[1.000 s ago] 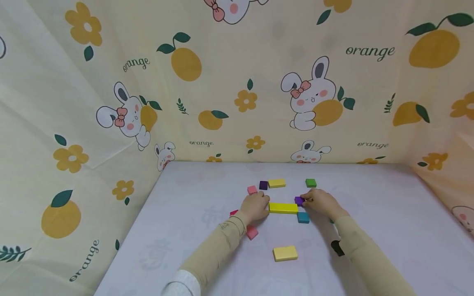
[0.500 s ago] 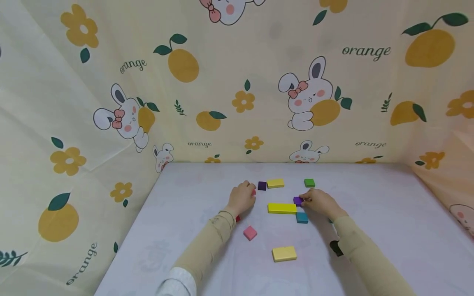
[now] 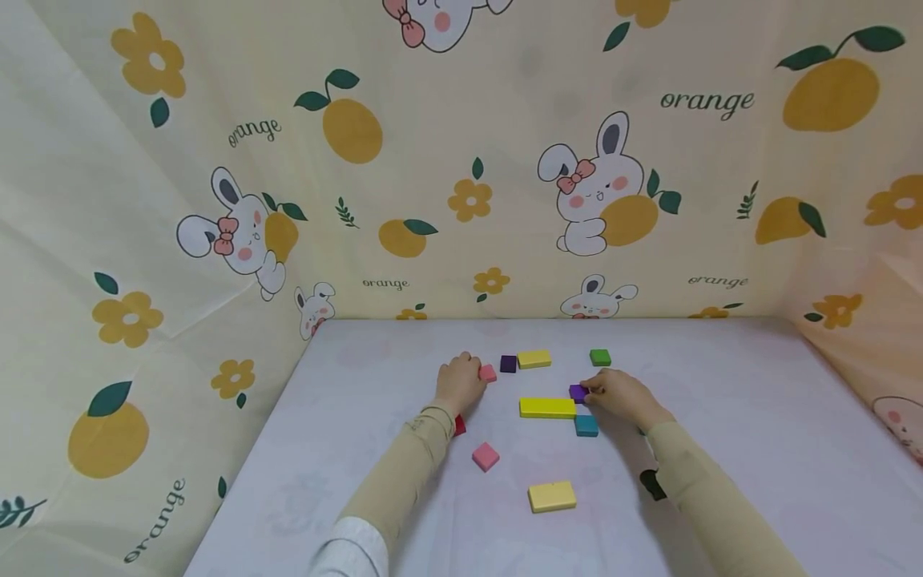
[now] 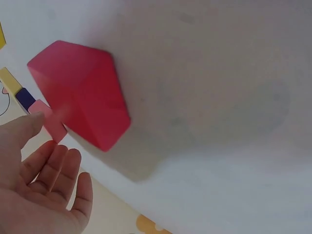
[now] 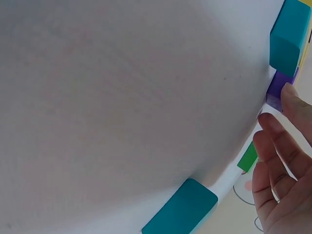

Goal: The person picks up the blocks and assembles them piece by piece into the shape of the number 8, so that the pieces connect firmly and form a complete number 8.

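My left hand (image 3: 460,383) pinches a small pink block (image 3: 489,373) at the left of the group. In the left wrist view its thumb lies on the pink block and the index fingertip is at the block's near end. My right hand (image 3: 622,396) holds a purple block (image 3: 578,393) between thumb and index finger. That block sits at the right end of a long yellow block (image 3: 546,408), just behind a teal block (image 3: 586,425). A dark purple block (image 3: 508,364) and a pale yellow block (image 3: 534,359) stand end to end beyond the left hand.
A red block (image 4: 83,92) lies under the left wrist, partly covered in the head view. Another pink block (image 3: 486,457) and a pale yellow block (image 3: 552,497) lie nearer. A green block (image 3: 600,357) is at the back; a second teal block (image 5: 183,207) lies near the right wrist.
My left hand has left the long yellow block's left end and moved left to the pink block, uncovering more of the nearer pink block. The right hand stays at the purple block.
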A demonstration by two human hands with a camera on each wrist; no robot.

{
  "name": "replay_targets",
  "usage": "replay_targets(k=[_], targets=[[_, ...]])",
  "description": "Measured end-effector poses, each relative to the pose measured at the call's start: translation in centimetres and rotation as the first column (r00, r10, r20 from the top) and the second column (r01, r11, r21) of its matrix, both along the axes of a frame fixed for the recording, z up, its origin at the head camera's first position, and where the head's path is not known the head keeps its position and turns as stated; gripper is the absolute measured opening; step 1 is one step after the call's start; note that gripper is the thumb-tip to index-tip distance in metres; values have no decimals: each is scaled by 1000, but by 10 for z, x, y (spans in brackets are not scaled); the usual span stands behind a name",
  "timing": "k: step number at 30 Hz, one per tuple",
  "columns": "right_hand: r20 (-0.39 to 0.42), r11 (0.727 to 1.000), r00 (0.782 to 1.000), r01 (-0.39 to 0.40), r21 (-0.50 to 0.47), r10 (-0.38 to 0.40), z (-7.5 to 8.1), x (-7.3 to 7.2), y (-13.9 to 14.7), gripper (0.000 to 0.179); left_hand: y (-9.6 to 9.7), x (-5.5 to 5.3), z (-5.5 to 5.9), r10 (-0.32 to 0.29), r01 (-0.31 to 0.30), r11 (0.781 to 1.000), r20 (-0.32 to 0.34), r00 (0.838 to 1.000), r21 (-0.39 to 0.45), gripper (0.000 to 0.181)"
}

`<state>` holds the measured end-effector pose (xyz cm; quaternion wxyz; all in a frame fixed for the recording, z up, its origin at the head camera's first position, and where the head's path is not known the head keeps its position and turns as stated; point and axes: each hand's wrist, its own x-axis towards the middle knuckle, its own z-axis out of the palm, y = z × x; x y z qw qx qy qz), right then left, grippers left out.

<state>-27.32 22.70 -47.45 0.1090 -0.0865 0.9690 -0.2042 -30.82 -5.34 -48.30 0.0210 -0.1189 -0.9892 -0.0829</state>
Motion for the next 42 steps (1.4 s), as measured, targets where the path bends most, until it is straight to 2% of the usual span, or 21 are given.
replay_targets(k=[9,16,22,34,42], targets=[[14,1000,1000,9,-11,-8,0,0,-1,32,1,1,0,-15,15,1000,2,1000,15,23],[23,1000,1000,13,-11,-13,0,-1,0,33,5,4,2,-88,88,996,-4,996,32,20],[27,1000,1000,7,-14,-6,2,0,0,33,8,4,-1,-162,162,987,8,987,17,23],[34,1000,999,15,-24,-15,0,-2,0,33,14,9,-1,-243,243,970,33,969,3,26],[48,1000,999,17,-21,-16,-1,-3,0,34,13,12,1,-307,307,952,4,952,-5,26]])
